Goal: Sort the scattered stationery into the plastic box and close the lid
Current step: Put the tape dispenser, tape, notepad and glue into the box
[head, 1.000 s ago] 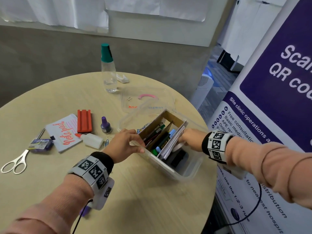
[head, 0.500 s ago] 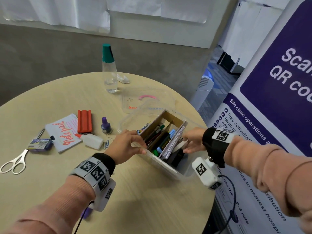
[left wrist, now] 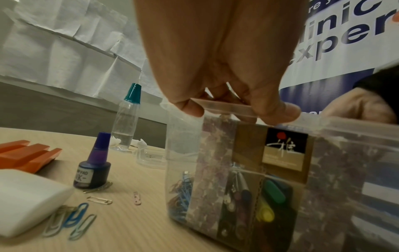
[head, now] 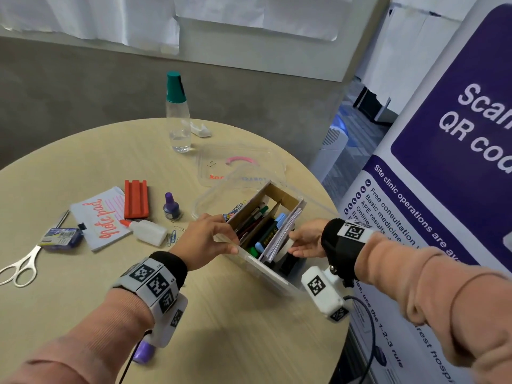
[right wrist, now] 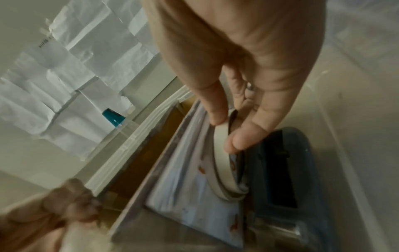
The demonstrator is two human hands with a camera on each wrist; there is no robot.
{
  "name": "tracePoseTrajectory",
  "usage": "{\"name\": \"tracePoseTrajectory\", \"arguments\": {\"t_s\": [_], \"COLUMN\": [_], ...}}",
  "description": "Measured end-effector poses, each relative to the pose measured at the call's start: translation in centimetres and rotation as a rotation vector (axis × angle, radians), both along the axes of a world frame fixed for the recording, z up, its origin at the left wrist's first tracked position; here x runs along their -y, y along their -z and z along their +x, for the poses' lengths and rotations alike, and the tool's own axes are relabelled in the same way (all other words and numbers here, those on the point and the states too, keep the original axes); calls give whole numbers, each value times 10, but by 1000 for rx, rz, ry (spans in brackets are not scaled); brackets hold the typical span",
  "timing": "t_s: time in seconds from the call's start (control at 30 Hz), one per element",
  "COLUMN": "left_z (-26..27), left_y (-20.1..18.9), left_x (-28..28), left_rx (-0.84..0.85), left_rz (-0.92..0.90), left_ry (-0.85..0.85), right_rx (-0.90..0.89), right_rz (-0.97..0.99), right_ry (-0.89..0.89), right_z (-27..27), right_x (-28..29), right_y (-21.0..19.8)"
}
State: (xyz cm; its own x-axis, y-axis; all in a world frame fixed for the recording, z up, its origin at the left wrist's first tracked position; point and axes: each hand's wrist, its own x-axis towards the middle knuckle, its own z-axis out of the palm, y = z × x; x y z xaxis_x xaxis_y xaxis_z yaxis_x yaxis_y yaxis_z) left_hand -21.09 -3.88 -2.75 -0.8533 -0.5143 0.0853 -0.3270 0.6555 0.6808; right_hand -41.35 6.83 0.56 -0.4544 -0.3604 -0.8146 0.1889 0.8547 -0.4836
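Round wooden table (head: 83, 162) carries your plastic box (head: 273, 275) at its right edge, lid (head: 241, 164) lying off behind it. Your left hand (head: 206, 241) grips the near rim; your right hand (head: 306, 242) pinches a white tape roll (right wrist: 222, 162) beside the papers inside. Seat it, then fetch the notepad (head: 101, 217), scissors (head: 20, 261), glue (head: 148, 231).

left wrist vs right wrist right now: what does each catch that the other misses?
Left wrist only: ink bottle, paper clips on the table, and the left hand's fingers gripping the plastic box rim. Right wrist only: right hand pinching a tape roll beside papers inside the box. Both: the box and the teal-capped bottle.
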Motion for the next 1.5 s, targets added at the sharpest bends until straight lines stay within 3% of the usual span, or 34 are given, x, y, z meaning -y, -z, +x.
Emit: {"name": "tracePoseTrajectory", "arguments": {"t_s": [0.17,0.33,0.43,0.93,1.13,1.2,1.4,1.5], "left_z": [0,0,0,1,2,2,2,1], "left_y": [-2,-3,-5,-2,-4,-6,-7,-6], "left_x": [-1,-2,-1,-2,-1,-1,-1,0], "left_rx": [-5,9,22,23,29,30,28,22], "left_rz": [17,21,24,51,66,63,49,37], "left_ry": [5,0,2,-8,29,31,46,51], "right_rx": [-67,-165,-224,-223,-321,-223,-62,60], "right_rz": [72,261,408,584,496,392,49,-23], "right_ry": [-131,-534,-653,-732,-763,-671,-33,193], "right_z": [-4,2,0,-7,1,-1,-10,-7], "right_x": [-2,7,15,26,28,27,12,4], "right_y": [-2,-10,-11,4,-4,-8,2,13]}}
